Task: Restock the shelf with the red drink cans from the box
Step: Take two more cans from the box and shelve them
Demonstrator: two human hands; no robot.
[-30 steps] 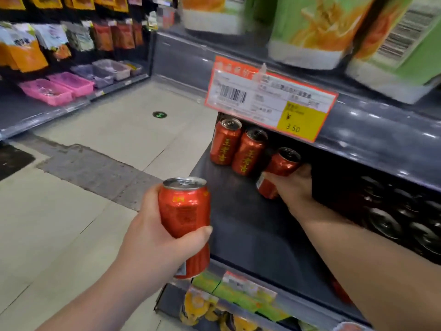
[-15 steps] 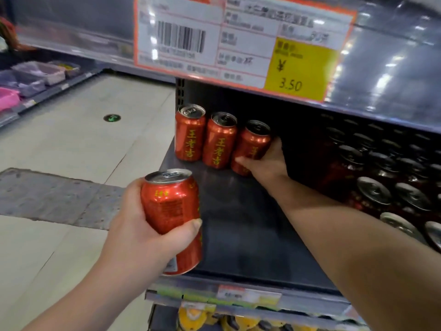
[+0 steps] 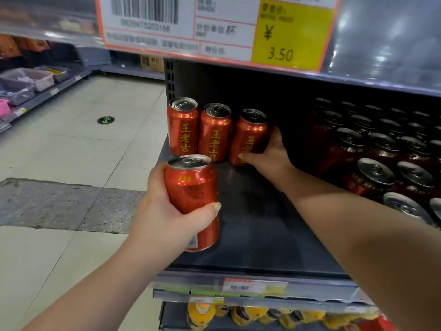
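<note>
Left hand (image 3: 167,218) grips red can (image 3: 192,199) at shelf (image 3: 257,235) front; right hand (image 3: 269,155) grips tilted third can (image 3: 249,137) at shelf back

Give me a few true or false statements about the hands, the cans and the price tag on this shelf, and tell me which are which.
1. The left hand holds a red can in front of the shelf. True.
2. The right hand is empty. False: it grips the tilted can at the back of the shelf.
3. Two upright cans stand at the back left, beside the tilted can, with no hand on them. True.
4. The price tag reads 5.00. False: it reads 3.50.
</note>
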